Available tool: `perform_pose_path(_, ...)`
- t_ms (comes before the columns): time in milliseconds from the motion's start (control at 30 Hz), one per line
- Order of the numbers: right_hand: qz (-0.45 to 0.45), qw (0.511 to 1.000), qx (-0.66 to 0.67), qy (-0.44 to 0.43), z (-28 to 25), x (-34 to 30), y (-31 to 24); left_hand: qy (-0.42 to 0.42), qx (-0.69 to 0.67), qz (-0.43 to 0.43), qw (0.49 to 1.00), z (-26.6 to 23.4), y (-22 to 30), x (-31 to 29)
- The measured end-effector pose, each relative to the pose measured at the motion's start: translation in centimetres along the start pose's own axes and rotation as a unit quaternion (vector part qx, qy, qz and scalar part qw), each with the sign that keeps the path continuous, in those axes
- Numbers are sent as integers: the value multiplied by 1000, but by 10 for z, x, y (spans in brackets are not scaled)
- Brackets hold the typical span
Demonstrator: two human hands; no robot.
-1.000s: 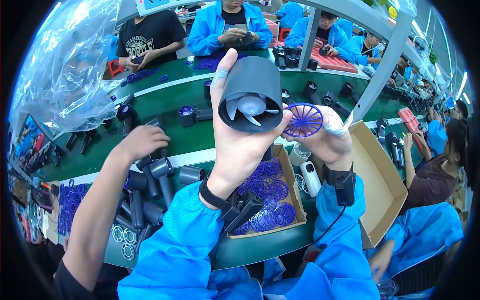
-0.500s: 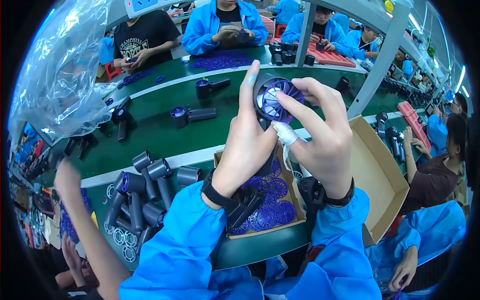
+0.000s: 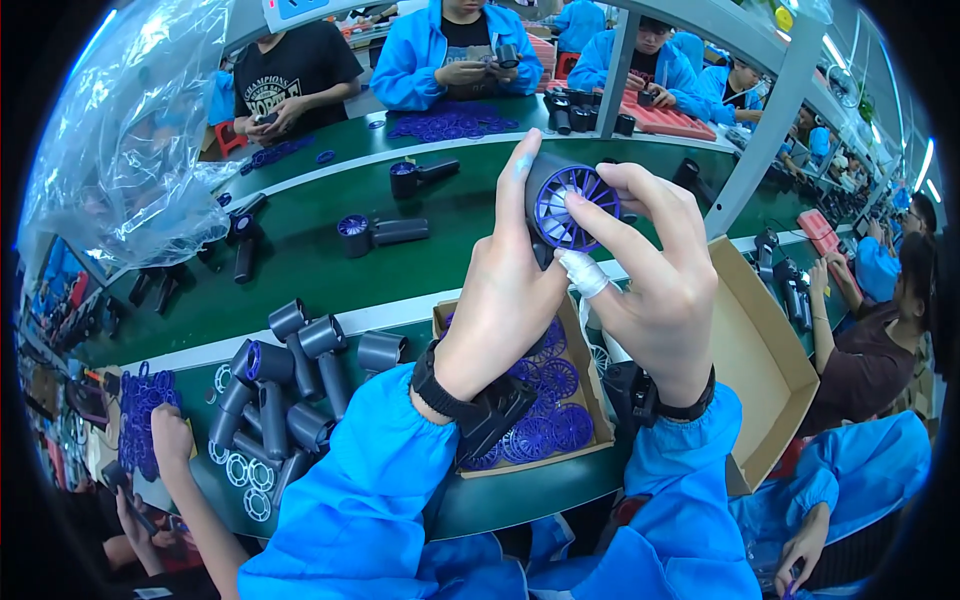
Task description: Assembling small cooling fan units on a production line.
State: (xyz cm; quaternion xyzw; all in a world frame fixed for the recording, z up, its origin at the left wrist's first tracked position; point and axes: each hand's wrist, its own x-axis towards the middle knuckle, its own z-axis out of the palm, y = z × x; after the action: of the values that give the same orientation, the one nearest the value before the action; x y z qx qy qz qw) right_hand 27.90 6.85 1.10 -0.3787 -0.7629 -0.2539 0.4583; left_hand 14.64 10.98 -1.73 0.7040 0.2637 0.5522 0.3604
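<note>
My left hand (image 3: 500, 305) is closed around a dark grey handheld fan body (image 3: 541, 172), its round head raised over the bench. A purple spoked grille (image 3: 583, 180) covers the open end of that head, and pale fan blades show between the spokes. With fingers bent, my right hand (image 3: 665, 270) grips the grille by its rim; the index fingertip presses near the centre. White tape wraps the right thumb, which lies at the lower rim. The handle is mostly hidden behind my left hand. Below my wrists, loose purple grilles (image 3: 560, 427) fill a shallow cardboard box (image 3: 598, 388).
Grey fan bodies (image 3: 272, 420) are heaped left of the box, beside white rings (image 3: 237, 470). An open cardboard box (image 3: 760, 380) stands on the right. Finished-looking fans (image 3: 398, 231) lie on the green belt (image 3: 310, 245). A co-worker's arm (image 3: 195, 490) reaches in at left.
The grille, seen tilted at the head before, now lies flush over its end. Both my hands shifted slightly right and down. The co-worker's hand at left dropped to the purple grilles.
</note>
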Motion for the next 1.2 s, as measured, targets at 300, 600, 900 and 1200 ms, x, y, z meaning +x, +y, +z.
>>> perform_pose_path(300,-7,1000,-11,5,4,-1,5,-13,37,12,999,1,-4,-2)
perform_pose_path(600,94,917,379,79,49,-8,37,-34,-153,11,988,5,-8,7)
perform_pose_path(900,255,767,589,-18,40,-14,28,-45,-176,-21,983,0,-17,3)
perform_pose_path(1200,335,777,534,-14,48,-16,52,-99,-144,-49,983,2,-29,19)
